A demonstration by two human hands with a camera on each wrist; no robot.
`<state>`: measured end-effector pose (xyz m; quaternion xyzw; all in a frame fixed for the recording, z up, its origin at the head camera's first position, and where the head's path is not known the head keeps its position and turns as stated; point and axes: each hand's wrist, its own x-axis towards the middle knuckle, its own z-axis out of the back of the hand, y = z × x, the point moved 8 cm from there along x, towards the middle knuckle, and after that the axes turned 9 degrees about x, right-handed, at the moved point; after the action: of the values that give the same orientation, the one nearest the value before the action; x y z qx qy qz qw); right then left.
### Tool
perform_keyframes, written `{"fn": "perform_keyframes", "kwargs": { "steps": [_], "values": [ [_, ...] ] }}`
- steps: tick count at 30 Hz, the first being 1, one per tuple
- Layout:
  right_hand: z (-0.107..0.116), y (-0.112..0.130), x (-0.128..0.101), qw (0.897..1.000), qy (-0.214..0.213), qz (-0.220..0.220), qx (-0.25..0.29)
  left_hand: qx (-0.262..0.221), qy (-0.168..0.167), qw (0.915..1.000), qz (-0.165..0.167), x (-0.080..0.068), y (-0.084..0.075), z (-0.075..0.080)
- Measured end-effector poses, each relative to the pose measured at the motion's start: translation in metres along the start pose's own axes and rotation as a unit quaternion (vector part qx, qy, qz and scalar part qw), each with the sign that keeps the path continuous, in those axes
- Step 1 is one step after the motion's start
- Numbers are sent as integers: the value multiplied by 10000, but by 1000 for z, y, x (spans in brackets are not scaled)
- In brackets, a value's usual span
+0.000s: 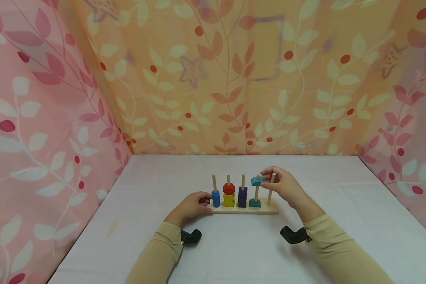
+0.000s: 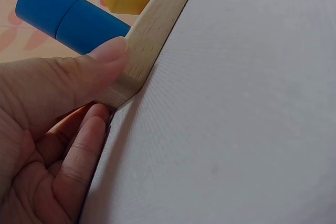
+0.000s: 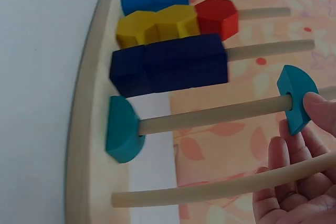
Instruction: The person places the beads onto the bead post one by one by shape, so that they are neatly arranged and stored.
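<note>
A wooden peg board (image 1: pixel 245 212) with upright pegs stands on the table. My left hand (image 1: pixel 189 206) grips its left end, the thumb on the base's edge beside the blue cylinders (image 2: pixel 55 14). My right hand (image 1: pixel 285 188) pinches a teal half-round block (image 3: pixel 295 98) between thumb and fingers. That block is threaded on the upper part of the fourth peg, while another teal half-round block (image 3: pixel 122 129) sits at the bottom of it. The rightmost peg (image 3: pixel 226 184) carries no block and passes in front of the right fingers in the right wrist view.
On the second peg, a red block (image 1: pixel 228 189) tops yellow blocks (image 1: pixel 228 200). Dark blue square blocks (image 1: pixel 242 197) fill the third peg's lower part. White cloth covers the table (image 1: pixel 234 252); patterned curtains (image 1: pixel 198 98) stand behind and at both sides.
</note>
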<state>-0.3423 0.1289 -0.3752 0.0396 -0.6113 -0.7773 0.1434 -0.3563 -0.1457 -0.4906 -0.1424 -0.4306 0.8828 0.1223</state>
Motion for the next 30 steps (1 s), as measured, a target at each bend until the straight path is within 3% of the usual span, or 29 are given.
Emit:
{"fn": "perform_keyframes", "kwargs": {
  "steps": [11,21,30],
  "values": [
    [-5,-43,1,9972,42,-743,-71,-21,5,10000,25,1,3,-1],
    [-13,-71,2,9935,35,-997,-542,-14,-21,9999,102,0,5,-1],
    [-16,-75,2,9919,-59,-979,-811,-57,18,9999,120,1,6,-2]
  ]
}}
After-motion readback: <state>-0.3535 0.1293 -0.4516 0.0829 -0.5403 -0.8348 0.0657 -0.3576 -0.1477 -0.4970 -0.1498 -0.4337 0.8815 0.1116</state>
